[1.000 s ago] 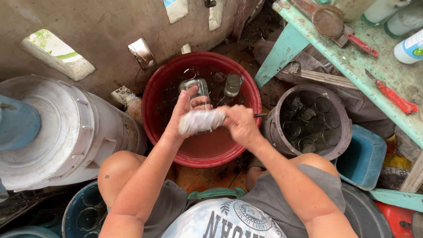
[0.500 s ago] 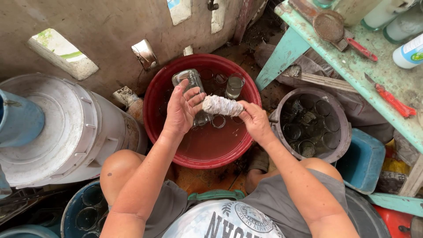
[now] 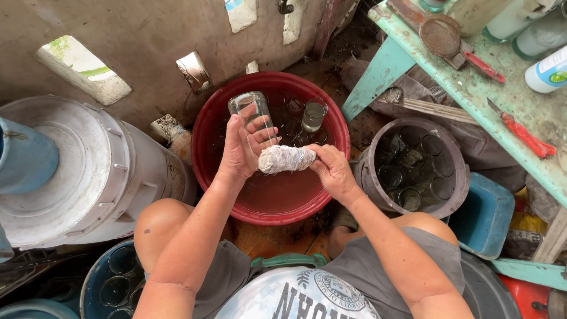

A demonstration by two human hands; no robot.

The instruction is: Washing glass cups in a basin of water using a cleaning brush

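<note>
Bare concrete wall [image 3: 147, 35] with small openings, cluttered ground below; worn green bench [image 3: 472, 88] at upper right, carrying a rusty strainer [image 3: 440, 35] and a red-handled cutter [image 3: 522, 133].

Large white drum [image 3: 82, 171] at left. Red basin [image 3: 271, 204] in the centre, shallow water and several upright glasses at its far side. Grey bucket [image 3: 413, 165] just right of the basin, packed with more glasses; blue bucket [image 3: 115, 286] at lower left, likewise holding glasses.

Left hand [image 3: 242, 147] closed round a clear glass jar [image 3: 251, 109], held over the basin, mouth toward the right hand [image 3: 333, 171]. Right hand wrapped firmly about one end of a pale bundled scrubbing wad [image 3: 286, 158], its other end against the left palm at the jar's mouth.

For a good scrub — jar probably best kept low above the basin, so that a slip ends in water, not on the ground. Firm hold near the jar's base, fingers off the rim. Wad pushed straight along the jar's axis, then twisted against the wall and bottom; no levering sideways — thin wet glass likely to crack or slide. Drips kept inside the basin.
</note>
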